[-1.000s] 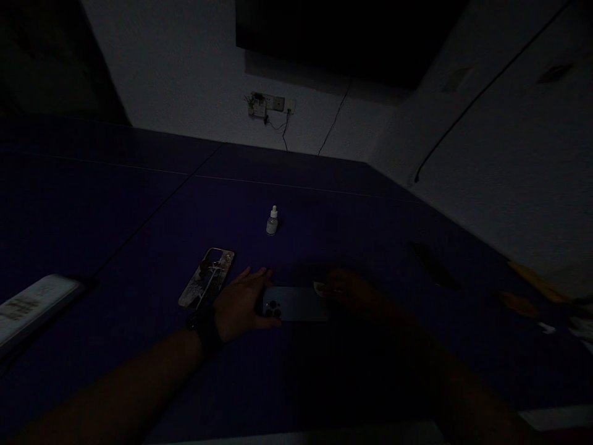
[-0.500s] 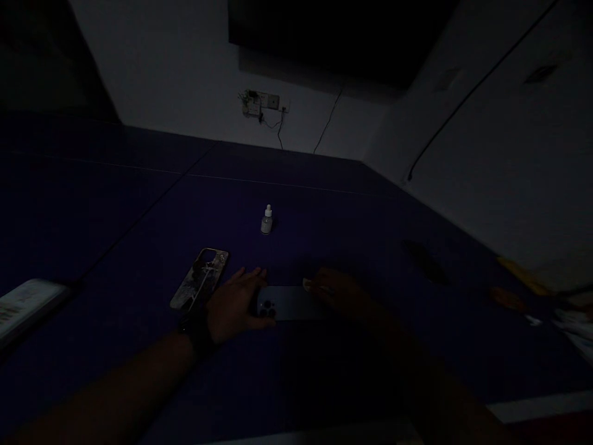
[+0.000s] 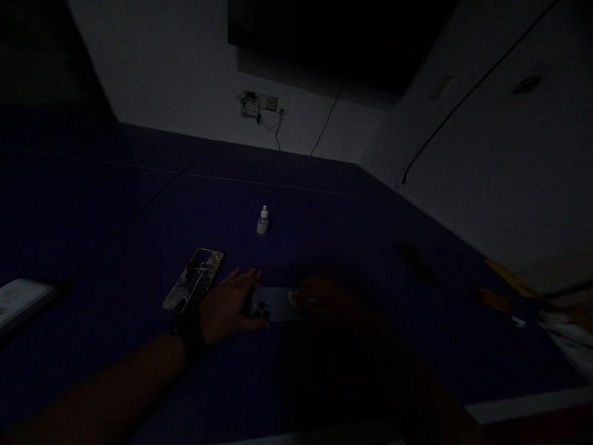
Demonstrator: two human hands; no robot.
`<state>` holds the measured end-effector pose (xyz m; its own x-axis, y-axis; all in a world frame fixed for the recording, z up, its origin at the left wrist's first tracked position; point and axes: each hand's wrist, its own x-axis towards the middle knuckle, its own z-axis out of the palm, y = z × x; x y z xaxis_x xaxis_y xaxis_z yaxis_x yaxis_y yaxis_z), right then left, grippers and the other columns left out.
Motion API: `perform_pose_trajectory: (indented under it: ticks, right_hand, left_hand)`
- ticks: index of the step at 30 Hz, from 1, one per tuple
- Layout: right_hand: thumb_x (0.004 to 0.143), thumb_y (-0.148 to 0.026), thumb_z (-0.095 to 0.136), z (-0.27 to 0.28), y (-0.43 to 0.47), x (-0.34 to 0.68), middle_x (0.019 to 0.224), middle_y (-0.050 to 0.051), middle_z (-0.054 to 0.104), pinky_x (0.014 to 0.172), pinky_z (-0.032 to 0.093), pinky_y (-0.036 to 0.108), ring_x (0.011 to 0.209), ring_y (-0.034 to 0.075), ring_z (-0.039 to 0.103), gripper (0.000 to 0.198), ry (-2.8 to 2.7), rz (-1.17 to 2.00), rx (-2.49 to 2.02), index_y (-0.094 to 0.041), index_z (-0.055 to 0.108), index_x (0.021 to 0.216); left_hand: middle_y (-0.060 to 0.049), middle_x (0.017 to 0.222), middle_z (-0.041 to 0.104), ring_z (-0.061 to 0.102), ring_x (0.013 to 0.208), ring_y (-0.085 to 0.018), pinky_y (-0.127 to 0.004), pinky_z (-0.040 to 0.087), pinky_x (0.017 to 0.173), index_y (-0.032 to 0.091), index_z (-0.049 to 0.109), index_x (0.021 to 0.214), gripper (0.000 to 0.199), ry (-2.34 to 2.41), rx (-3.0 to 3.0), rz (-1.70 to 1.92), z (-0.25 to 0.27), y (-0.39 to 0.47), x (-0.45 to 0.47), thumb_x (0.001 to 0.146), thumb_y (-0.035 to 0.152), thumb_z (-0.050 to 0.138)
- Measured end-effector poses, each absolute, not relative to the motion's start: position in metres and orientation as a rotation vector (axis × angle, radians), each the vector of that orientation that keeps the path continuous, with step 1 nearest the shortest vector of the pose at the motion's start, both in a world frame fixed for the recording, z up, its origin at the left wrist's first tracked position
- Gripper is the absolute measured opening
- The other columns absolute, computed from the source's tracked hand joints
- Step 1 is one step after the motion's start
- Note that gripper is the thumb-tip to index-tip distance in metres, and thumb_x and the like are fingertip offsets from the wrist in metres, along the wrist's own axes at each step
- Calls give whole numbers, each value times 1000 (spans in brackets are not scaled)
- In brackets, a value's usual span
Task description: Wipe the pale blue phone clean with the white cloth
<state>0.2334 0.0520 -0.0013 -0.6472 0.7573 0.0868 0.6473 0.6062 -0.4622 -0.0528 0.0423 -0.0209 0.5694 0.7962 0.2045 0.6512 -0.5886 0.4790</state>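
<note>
Under our hands we have a broad dark blue surface (image 3: pixel 222 204). On it the phone (image 3: pixel 278 304) lies back up, between our left hand (image 3: pixel 225 312) and right hand (image 3: pixel 324 300). Just left of our left hand lies a patterned case (image 3: pixel 197 278); beyond its fingertips stands a dropper bottle (image 3: pixel 262 224). Right of our right hand lies a dark, indistinct object (image 3: pixel 416 262).

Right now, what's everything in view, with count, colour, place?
phone: 1, bluish, centre front
pad: 1, white, over phone
phone case: 1, patterned, left
bottle: 1, clear, beyond phone
table: 1, blue, underneath
box: 1, white, left edge
flat object: 1, black, right
small items: several, mixed, far right
walls: 2, grey, behind, right
screen: 1, black, upper wall
sockets: several, whitish, behind
cables: several, black, walls
wristband: 1, black, left wrist
left fingers: several, shadowed, around phone end
right fingers: several, shadowed, gripping pad
</note>
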Motion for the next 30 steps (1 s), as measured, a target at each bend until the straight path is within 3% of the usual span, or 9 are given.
perform_pose_trajectory:
  ticks: [15, 20, 26, 30]
  right_hand:
    - [99, -40, 48, -5, 56, 243, 90, 6, 67, 69, 49, 27, 80, 16, 64, 32, -2454, 607, -1292, -21, 73, 92]
    - [98, -38, 50, -9, 54, 233, 99, 7, 67, 79, 49, 30, 90, 18, 64, 28, -2536, 649, -1124, -22, 73, 98]
    - [98, -41, 49, 1, 49, 238, 92, 5, 65, 68, 48, 27, 78, 16, 63, 31, -2436, 717, -1320, -21, 73, 97]
    - [99, -36, 48, -3, 52, 232, 99, 8, 66, 77, 49, 30, 88, 19, 63, 30, -2479, 632, -1187, -21, 73, 103]
  left_hand:
    - [-13, 143, 54, 46, 137, -31, -53, 26, 119, 21, 57, 117, 66, 1172, 2453, 558, -22, 43, -53, 65, 51, 84]
    - [-14, 142, 56, 48, 135, -31, -53, 27, 118, 22, 56, 116, 65, 1160, 2475, 580, -21, 43, -54, 65, 54, 83]
    - [-14, 143, 54, 47, 136, -31, -54, 25, 119, 21, 56, 118, 66, 1149, 2478, 587, -22, 43, -54, 67, 57, 81]
    - [-13, 145, 53, 46, 137, -30, -52, 25, 119, 21, 56, 118, 65, 1165, 2477, 577, -23, 43, -54, 68, 56, 80]
